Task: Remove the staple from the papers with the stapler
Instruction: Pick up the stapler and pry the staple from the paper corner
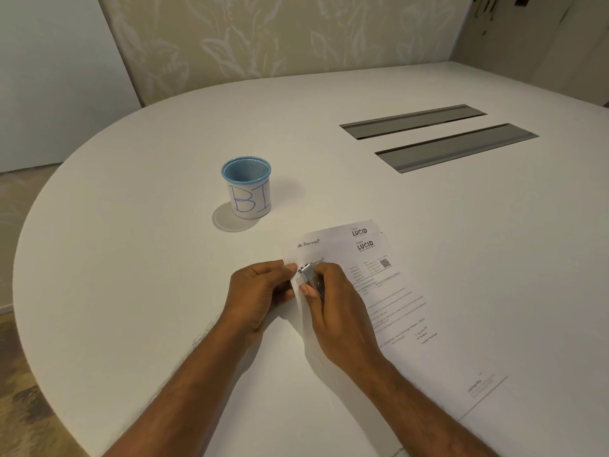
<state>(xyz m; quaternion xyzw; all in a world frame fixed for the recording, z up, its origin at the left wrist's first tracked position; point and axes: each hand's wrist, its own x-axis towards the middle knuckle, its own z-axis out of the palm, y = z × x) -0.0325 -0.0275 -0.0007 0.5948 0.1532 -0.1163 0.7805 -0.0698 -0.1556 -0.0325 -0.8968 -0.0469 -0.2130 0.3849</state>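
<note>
Printed white papers (389, 291) lie on the white table, two sheets fanned apart at the top. My left hand (260, 291) pinches the papers' upper left corner at their left edge. My right hand (336, 308) grips a small silver stapler (311, 278), whose tip points at that same corner, right beside my left fingertips. The staple itself is too small to make out; the stapler tip and my fingers cover that spot.
A blue mesh cup (246, 188) with a white label marked "BI" stands on the table (148, 258) behind and left of my hands. Two grey cable slots (454, 146) are set into the tabletop at the back right. The table's curved edge runs along the left.
</note>
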